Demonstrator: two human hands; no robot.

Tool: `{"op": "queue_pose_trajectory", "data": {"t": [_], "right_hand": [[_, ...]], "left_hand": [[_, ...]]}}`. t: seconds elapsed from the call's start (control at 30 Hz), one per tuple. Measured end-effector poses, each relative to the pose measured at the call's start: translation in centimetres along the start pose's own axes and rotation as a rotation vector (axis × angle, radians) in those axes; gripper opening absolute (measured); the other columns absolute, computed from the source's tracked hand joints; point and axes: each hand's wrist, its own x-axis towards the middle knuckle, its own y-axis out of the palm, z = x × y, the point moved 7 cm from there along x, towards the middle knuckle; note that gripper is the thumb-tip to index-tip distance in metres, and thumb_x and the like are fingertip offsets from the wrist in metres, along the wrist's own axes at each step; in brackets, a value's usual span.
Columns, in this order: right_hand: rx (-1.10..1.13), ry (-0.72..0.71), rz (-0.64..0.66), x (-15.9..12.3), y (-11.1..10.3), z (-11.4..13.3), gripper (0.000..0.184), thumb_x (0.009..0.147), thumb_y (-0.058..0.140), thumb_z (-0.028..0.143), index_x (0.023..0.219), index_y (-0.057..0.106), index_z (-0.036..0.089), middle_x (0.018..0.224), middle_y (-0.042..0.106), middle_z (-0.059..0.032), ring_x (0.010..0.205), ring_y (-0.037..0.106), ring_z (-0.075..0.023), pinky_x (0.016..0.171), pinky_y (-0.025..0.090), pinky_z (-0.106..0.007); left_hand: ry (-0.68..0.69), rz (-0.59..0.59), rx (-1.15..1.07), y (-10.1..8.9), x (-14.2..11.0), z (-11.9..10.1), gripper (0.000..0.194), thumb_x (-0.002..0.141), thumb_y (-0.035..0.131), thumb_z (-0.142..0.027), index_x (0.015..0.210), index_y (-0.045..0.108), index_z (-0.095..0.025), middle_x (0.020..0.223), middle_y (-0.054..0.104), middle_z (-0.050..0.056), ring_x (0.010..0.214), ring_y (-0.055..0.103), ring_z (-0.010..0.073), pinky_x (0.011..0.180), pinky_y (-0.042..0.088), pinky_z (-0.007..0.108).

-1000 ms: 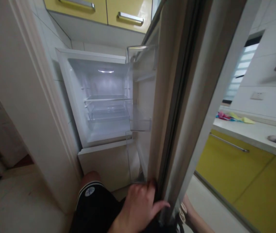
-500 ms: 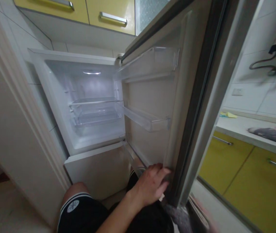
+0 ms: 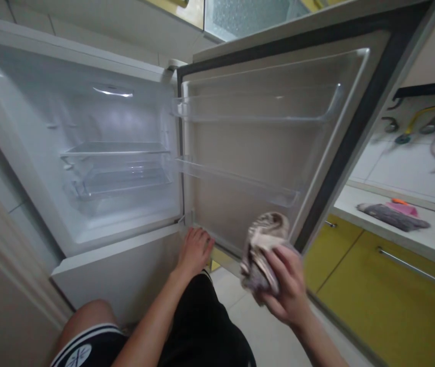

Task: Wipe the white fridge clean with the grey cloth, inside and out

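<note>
My right hand (image 3: 286, 278) is closed around a crumpled cloth (image 3: 265, 244), beige and grey, held up in front of the lower part of the refrigerator door (image 3: 240, 148). My left hand (image 3: 196, 250) is at the door's bottom edge near the hinge side, its fingers curled over that edge. The door stands wide open and carries clear plastic door shelves (image 3: 255, 109). To the left is the lit refrigerator compartment (image 3: 125, 214), with a glass shelf (image 3: 118, 148) and a clear drawer (image 3: 129, 183) inside.
Below the compartment is a closed lower front panel (image 3: 118, 275). On the right, a countertop (image 3: 347, 196) over yellow cabinets (image 3: 355, 285) bears a grey cloth (image 3: 393, 216) and a pink cloth (image 3: 403, 208). My knees are close under the door.
The door has swung wider open to the right. My left hand has moved left along its bottom edge. My right hand has come up from behind the door with the cloth.
</note>
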Motion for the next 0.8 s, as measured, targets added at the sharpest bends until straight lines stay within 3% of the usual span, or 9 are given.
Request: {"op": "queue_pose_trajectory", "data": {"t": [0.07,0.13,0.23,0.33,0.43,0.5,0.6,0.7,0.8], "right_hand": [[-0.252,-0.043,0.300,3.0,4.7,0.7,0.074,0.089,0.074,0.058,0.156,0.066,0.025,0.151,0.065,-0.0158,0.140,0.060,-0.0417,0.121,0.044,-0.054],[-0.537,0.030,0.569,4.9,8.3,-0.6,0.074,0.098,0.068,0.045,0.166,0.054,0.023,0.145,0.069,-0.0187,0.125,0.070,-0.0395,0.104,0.054,-0.047],[-0.732,0.136,0.718,6.9,10.2,-2.8,0.063,0.100,0.069,0.042,0.158,0.057,0.021,0.127,0.076,-0.0178,0.109,0.076,-0.0373,0.086,0.053,-0.037],[-0.691,0.124,0.733,8.3,11.0,-3.6,0.044,0.101,0.068,0.041,0.139,0.066,0.021,0.115,0.079,-0.0142,0.099,0.076,-0.0333,0.079,0.047,-0.031],[-0.401,0.142,0.689,9.8,11.5,-3.7,0.028,0.102,0.062,0.042,0.114,0.072,0.019,0.094,0.077,-0.0071,0.084,0.072,-0.0248,0.075,0.045,-0.027],[-0.122,0.164,0.639,10.9,11.8,-3.6,0.035,0.103,0.059,0.047,0.112,0.074,0.018,0.096,0.077,-0.0053,0.088,0.070,-0.0233,0.081,0.050,-0.028],[0.182,0.196,0.563,12.9,11.9,-3.3,0.049,0.103,0.062,0.054,0.133,0.074,0.017,0.119,0.078,-0.0072,0.108,0.071,-0.0268,0.100,0.055,-0.035],[0.277,0.224,0.561,14.9,11.6,-2.9,0.057,0.100,0.069,0.059,0.139,0.076,0.017,0.124,0.078,-0.0082,0.115,0.071,-0.0296,0.109,0.055,-0.042],[0.308,0.280,0.546,16.6,10.6,-2.8,0.062,0.097,0.071,0.068,0.130,0.081,0.017,0.115,0.080,-0.0080,0.105,0.073,-0.0288,0.103,0.059,-0.042]], "left_hand": [[0.006,0.004,0.009,0.0,0.2,0.6,0.023,0.107,0.056,-0.026,0.113,0.076,-0.020,0.130,0.074,0.015,0.138,0.062,0.0344,0.130,0.036,0.065],[0.018,0.016,0.008,0.0,0.4,1.2,0.029,0.101,0.056,-0.016,0.122,0.076,-0.019,0.133,0.074,0.015,0.139,0.061,0.0349,0.131,0.036,0.064],[0.063,0.056,-0.025,0.2,0.7,1.6,0.047,0.091,0.058,-0.006,0.133,0.074,-0.020,0.133,0.076,0.011,0.135,0.064,0.0309,0.134,0.035,0.058],[0.084,0.081,-0.073,0.5,1.2,1.9,0.061,0.088,0.068,-0.009,0.148,0.065,-0.020,0.138,0.075,0.010,0.134,0.065,0.0306,0.133,0.037,0.057],[0.066,0.085,-0.168,0.4,2.1,2.4,0.074,0.086,0.078,-0.016,0.157,0.058,-0.023,0.136,0.075,0.011,0.128,0.068,0.0326,0.121,0.050,0.056],[0.058,0.078,-0.273,0.0,3.2,2.8,0.063,0.087,0.075,-0.011,0.147,0.066,-0.027,0.132,0.076,0.009,0.123,0.070,0.0300,0.112,0.056,0.050],[0.067,-0.036,-0.390,-1.5,5.3,3.5,0.047,0.088,0.061,0.000,0.121,0.079,-0.028,0.123,0.075,0.006,0.117,0.070,0.0250,0.104,0.059,0.040],[0.072,-0.142,-0.483,-3.3,7.6,4.2,0.050,0.088,0.051,0.003,0.114,0.083,-0.027,0.120,0.073,0.007,0.111,0.073,0.0214,0.099,0.061,0.035],[0.079,-0.082,-0.589,-3.6,9.2,4.8,0.053,0.088,0.049,0.001,0.115,0.084,-0.027,0.134,0.075,0.007,0.122,0.075,0.0210,0.108,0.060,0.035]]}}
